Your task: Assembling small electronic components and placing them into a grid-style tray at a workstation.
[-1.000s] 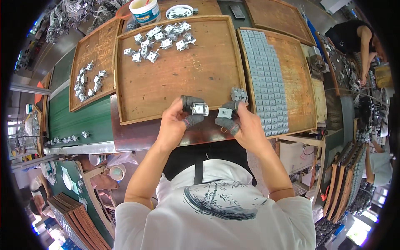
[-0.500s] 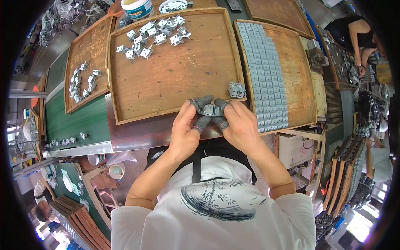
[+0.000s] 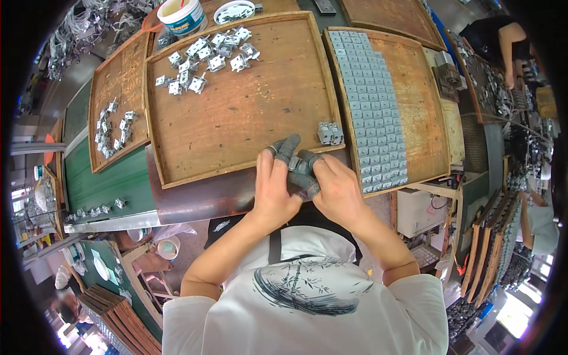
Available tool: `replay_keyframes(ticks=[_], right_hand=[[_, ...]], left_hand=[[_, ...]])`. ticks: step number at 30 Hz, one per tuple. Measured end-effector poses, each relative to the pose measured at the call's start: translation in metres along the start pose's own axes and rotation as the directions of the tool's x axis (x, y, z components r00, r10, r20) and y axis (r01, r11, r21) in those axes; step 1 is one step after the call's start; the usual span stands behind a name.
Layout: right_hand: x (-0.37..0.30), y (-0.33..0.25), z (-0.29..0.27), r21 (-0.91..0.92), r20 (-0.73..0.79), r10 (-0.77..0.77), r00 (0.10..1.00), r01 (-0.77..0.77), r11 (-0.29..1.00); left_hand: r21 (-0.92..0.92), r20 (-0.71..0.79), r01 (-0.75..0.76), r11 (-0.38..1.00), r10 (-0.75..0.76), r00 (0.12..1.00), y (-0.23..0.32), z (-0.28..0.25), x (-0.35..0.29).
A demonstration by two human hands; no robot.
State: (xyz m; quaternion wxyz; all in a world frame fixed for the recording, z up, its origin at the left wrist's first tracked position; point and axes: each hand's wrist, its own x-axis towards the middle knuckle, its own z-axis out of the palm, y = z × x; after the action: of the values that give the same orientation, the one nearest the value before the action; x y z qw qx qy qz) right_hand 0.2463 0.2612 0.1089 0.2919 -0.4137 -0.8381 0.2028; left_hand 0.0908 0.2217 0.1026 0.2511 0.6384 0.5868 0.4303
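Note:
My left hand point(image 3: 276, 188) and my right hand point(image 3: 337, 183) meet at the near edge of a wooden tray point(image 3: 248, 164), with grey covers on several fingers. Between their fingertips is a small grey metal block point(image 3: 294, 163), mostly hidden by the fingers. The left thumb reaches across below it, while the right fingers close on it from the other side. Just beyond my right hand, a few similar metal blocks point(image 3: 330, 134) stand together in the tray's near right corner. A loose heap of silvery metal parts with protruding pieces point(image 3: 204, 54) lies at the tray's far left.
To the right, a second tray point(image 3: 423, 112) holds rows of grey metal blocks point(image 3: 370, 109). A left-hand tray point(image 3: 121, 77) carries more loose parts, above a green surface point(image 3: 112, 183). A bucket point(image 3: 180, 18) and a white bowl point(image 3: 234, 10) stand behind. Another person point(image 3: 503, 44) works at far right.
My left thumb has moved right, across beneath the block, and the left index finger has lifted. The block is now more covered and looks turned. The whole view has shifted slightly.

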Motion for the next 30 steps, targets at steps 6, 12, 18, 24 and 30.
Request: replay_keyframes(ticks=[6,12,18,24,30], right_hand=[[0.011,0.026,-0.019,0.328,0.419,0.303,0.856,-0.454,0.828],[0.001,0.017,-0.023,0.298,0.186,0.316,0.93,-0.36,0.884],[0.0,0.016,-0.038,0.171,0.093,0.119,0.989,-0.134,0.976],[-0.01,0.03,-0.038,0.107,0.15,-0.028,0.988,0.012,0.994],[-0.014,0.03,-0.034,0.136,0.106,0.029,0.994,-0.043,0.99]], left_hand=[[-0.129,0.083,-0.174,0.976,0.186,0.979,-0.017,0.006,0.011],[-0.176,0.032,-0.178,0.968,0.186,0.982,-0.014,0.015,0.015],[-0.144,0.13,-0.11,0.983,0.129,0.983,-0.007,0.01,0.025],[-0.298,0.385,0.279,0.913,-0.152,0.91,-0.013,-0.002,0.027],[-0.592,0.474,0.444,0.672,-0.155,0.867,-0.028,-0.006,0.026]])
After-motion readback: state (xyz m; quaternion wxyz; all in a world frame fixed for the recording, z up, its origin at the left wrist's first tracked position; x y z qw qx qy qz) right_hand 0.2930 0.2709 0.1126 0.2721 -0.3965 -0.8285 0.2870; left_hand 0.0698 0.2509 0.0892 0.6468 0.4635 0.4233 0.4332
